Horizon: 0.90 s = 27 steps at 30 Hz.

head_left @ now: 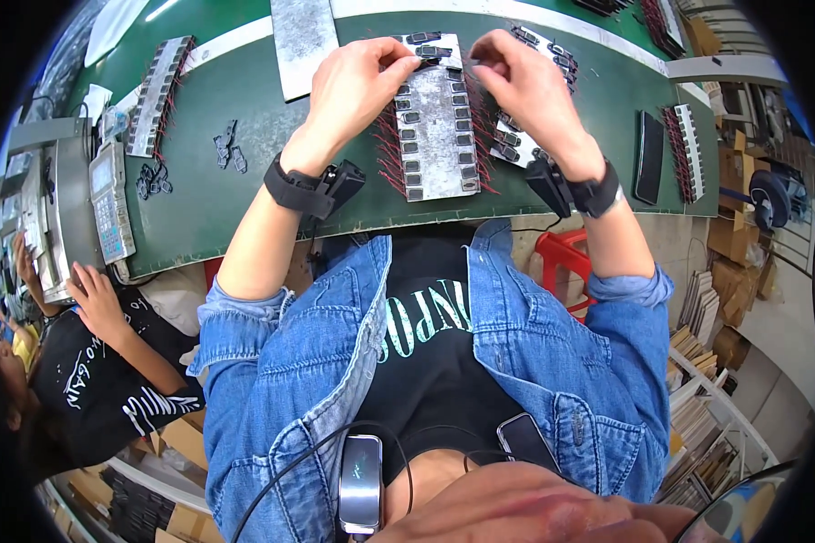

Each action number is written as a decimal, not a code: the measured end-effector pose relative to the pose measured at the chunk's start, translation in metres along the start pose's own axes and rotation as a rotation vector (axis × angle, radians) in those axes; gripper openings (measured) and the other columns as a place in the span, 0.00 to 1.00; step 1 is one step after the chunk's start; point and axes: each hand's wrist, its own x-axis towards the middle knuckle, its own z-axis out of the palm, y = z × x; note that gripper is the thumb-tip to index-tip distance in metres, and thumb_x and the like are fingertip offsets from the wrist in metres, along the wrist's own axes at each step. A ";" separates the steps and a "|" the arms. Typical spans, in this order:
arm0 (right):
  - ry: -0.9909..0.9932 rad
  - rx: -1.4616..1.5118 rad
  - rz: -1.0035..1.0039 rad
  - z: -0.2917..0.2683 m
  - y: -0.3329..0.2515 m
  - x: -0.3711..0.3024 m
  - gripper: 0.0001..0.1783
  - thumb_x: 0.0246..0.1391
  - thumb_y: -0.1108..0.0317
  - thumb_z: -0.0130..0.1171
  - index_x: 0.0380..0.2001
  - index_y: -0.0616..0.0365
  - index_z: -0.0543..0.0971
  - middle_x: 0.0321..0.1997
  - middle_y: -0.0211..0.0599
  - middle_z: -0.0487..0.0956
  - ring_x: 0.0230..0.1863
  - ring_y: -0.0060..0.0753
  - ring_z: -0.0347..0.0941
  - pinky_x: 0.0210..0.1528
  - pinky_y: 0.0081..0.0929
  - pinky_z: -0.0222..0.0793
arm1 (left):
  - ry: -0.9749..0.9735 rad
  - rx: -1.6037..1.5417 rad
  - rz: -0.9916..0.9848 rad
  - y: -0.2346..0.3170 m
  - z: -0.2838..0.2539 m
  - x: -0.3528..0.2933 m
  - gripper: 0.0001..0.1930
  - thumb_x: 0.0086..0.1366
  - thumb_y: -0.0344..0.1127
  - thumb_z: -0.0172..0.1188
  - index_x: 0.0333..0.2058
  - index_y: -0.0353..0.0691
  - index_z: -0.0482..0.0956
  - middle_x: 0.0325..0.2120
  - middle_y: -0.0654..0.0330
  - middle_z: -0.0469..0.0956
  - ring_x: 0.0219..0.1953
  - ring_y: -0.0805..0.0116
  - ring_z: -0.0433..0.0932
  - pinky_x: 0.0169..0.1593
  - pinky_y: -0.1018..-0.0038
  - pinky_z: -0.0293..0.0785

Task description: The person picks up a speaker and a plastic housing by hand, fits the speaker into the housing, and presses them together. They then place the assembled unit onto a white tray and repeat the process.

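Observation:
In front of me on the green table lies a grey metal plate. Small black rectangular parts line both long edges, with thin red and dark wires trailing outward. My left hand is at the plate's far end, thumb and forefinger pinched on a small black part. Just across the far right corner, my right hand is raised with its fingers curled to the thumb; whatever is between the fingertips is too small to make out. Beneath and beside that hand is another plate with black parts, partly covered.
Loose black parts lie to the left, near another wired plate and a keypad device. A bare metal plate lies ahead. Rightward are a black slab and a white strip. A co-worker's hand is at far left.

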 end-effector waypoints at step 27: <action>0.087 0.487 0.163 -0.015 -0.004 -0.020 0.12 0.63 0.66 0.60 0.44 0.63 0.80 0.36 0.27 0.81 0.38 0.16 0.76 0.42 0.18 0.73 | -0.040 0.258 0.202 0.004 0.013 0.014 0.13 0.62 0.44 0.59 0.35 0.42 0.86 0.28 0.56 0.83 0.36 0.54 0.82 0.41 0.60 0.77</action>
